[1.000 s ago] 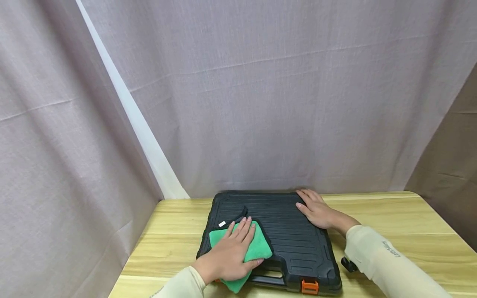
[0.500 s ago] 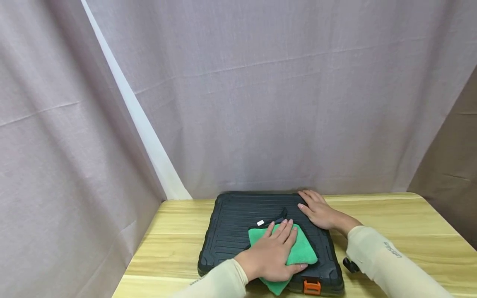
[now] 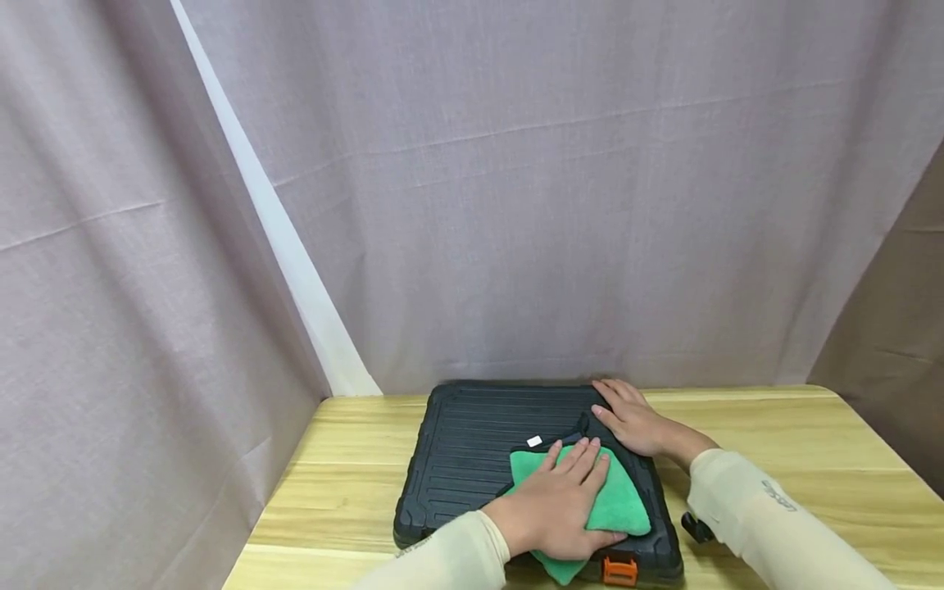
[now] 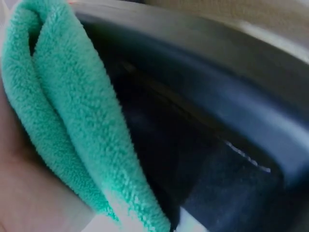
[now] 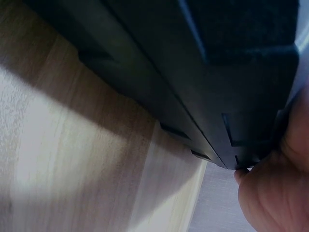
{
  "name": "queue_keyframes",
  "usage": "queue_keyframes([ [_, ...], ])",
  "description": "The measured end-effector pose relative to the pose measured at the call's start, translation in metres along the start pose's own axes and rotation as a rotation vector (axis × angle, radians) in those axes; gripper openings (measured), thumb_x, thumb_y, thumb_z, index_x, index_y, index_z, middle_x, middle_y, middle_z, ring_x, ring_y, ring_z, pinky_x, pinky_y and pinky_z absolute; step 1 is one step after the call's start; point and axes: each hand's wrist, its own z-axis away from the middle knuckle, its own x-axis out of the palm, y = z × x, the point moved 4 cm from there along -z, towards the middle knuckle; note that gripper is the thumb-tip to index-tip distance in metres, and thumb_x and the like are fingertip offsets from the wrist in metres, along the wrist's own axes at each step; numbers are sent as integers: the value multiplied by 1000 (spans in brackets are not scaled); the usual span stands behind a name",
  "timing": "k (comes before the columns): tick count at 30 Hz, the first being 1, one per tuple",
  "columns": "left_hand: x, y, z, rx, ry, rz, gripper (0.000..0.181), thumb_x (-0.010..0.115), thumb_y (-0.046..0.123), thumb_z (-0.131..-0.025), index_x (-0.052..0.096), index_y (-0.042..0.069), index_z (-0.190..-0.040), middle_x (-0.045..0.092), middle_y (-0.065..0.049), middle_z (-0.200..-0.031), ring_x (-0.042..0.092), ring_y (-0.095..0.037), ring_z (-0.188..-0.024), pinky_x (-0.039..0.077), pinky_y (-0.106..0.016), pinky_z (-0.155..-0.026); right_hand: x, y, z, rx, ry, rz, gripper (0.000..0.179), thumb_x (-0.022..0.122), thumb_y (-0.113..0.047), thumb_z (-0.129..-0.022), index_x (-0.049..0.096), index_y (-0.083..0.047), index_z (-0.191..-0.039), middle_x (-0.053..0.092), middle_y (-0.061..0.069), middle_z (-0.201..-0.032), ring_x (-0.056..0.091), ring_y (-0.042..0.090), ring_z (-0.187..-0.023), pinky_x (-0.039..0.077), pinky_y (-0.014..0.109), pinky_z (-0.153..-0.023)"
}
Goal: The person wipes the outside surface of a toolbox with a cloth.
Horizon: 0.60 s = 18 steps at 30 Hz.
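Observation:
A black ribbed plastic case (image 3: 472, 451) lies flat on the wooden table, its orange latch (image 3: 620, 572) at the front right. My left hand (image 3: 556, 508) presses a folded green cloth (image 3: 621, 506) onto the right half of the lid, fingers extended and spread. The cloth has a dark border and a small white tag (image 3: 534, 441). In the left wrist view, the folded green cloth (image 4: 82, 106) stands beside the palm. My right hand (image 3: 634, 422) rests on the case's back right edge. From the right wrist, the case's side (image 5: 207, 96) shows, with most fingers hidden.
Light wooden tabletop (image 3: 782, 426) extends on both sides of the case. A grey curtain (image 3: 516, 246) hangs right behind it. Beside the right forearm there is a small black object (image 3: 696, 528), partly covered by the sleeve.
My left hand has slid the green cloth rightward across the lid, from the left side to the right half. The right hand has stayed on the edge.

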Motion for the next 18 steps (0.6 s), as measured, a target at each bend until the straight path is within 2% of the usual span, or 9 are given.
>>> queue_keyframes([
  [3,-3,-4,0,18,-10,-10,88,29,77,-105,-1,28,-173,-4,6,-182,0,-10,-170,11,-40,-140,-1,0,-1,-1,-6,-5,62,40,-31,-117,32,10,-162,31,38,-166,22,62,-154,22,80,-122],
  [9,-12,-13,0,51,-27,-85,81,35,70,-108,6,31,-173,2,9,-182,5,-7,-169,15,-40,-139,-1,0,-2,2,-20,-6,62,39,-33,-118,31,10,-163,30,38,-167,22,62,-154,21,80,-122],
  [18,-18,-27,-10,55,-57,-71,81,38,66,-109,7,30,-173,1,10,-182,2,-8,-170,14,-35,-139,-4,4,-2,-10,-7,-14,62,40,-32,-117,33,10,-162,32,38,-165,23,63,-153,23,80,-121],
])
